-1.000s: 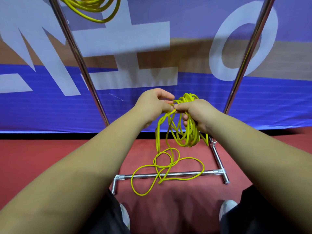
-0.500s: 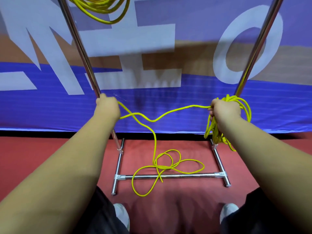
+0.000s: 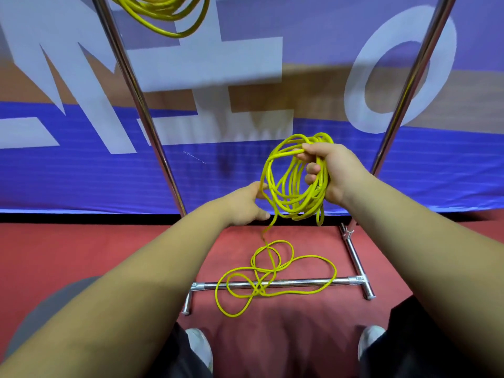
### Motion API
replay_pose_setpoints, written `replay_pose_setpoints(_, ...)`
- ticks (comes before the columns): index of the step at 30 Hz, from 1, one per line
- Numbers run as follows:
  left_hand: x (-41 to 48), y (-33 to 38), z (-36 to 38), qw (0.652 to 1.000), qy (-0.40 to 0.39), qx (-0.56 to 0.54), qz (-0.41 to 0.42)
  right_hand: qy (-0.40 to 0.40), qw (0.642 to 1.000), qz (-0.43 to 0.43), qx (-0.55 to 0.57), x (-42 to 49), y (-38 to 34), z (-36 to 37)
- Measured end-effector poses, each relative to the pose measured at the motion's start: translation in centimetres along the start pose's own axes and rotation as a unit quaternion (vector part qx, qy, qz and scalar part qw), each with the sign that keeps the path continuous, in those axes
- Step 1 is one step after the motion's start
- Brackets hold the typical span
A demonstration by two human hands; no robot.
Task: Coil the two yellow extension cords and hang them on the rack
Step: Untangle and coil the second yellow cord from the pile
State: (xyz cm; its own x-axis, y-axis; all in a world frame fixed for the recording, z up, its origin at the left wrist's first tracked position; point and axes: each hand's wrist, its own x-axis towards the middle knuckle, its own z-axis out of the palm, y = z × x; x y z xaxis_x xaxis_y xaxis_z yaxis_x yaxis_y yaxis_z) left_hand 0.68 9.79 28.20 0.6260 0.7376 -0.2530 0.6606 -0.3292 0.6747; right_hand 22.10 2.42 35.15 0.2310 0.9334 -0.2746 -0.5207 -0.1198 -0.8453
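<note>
Thin yellow cord [image 3: 297, 211], smooth, glossy, round in section, gathered into a loose bundle of uneven oval loops. Gripped by the right hand [image 3: 334, 173]: fingers curled tight through the bundle's upper right side, thumb pressed over the top strands, loops drooping below the fist. From the bundle's lower left, a single strand down to the red floor [image 3: 81, 246], ending in slack, tangled curls draped over the front crossbar of the rack [image 3: 308, 282], nearer the bar's middle than either corner foot.

Just beside the bundle's left edge, the left hand [image 3: 244, 205], held wide, thumb and fingers apart and nearly straight, fingertips touching the outermost loop without closing on it.

Rack of polished chrome tube, mirror-bright, with cast T-joints at the base corners and two uprights slanting toward the top edge of view. At the top left, beside the left upright, the second yellow cord [image 3: 161, 10], already wound into several neat rounds and hanging.

Behind, a finely ribbed blue banner [image 3: 81, 181] with large pale block letters. Floor matte and slightly grainy. Toes of two pale shoes [image 3: 200, 347] at the bottom edge.
</note>
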Motion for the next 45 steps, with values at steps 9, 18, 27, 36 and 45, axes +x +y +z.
replay_pose_setpoints(9,-0.9,0.3,-2.4,0.966,0.042,0.227,0.118,0.013,0.999,-0.025,-0.036,0.2,-0.4,-1.2)
replay_pose_setpoints(18,-2.4,4.0,-1.1,0.830,0.027,0.492,0.260,-0.031,0.998,0.026,-0.052,-0.1,-0.8,-2.8)
replay_pose_setpoints(27,-2.4,3.0,1.8,0.843,-0.131,0.491,0.175,-0.035,0.998,0.048,-0.038,-0.4,-1.2,-2.4)
replay_pose_setpoints(36,-3.3,1.7,-1.6,0.984,-0.162,-0.036,0.060,-0.006,0.994,0.063,-0.093,-1.0,-1.0,-3.0)
replay_pose_setpoints(45,-3.8,5.2,2.4,0.981,-0.172,-0.060,0.073,-0.015,0.995,0.093,-0.028,-1.2,0.2,-1.8)
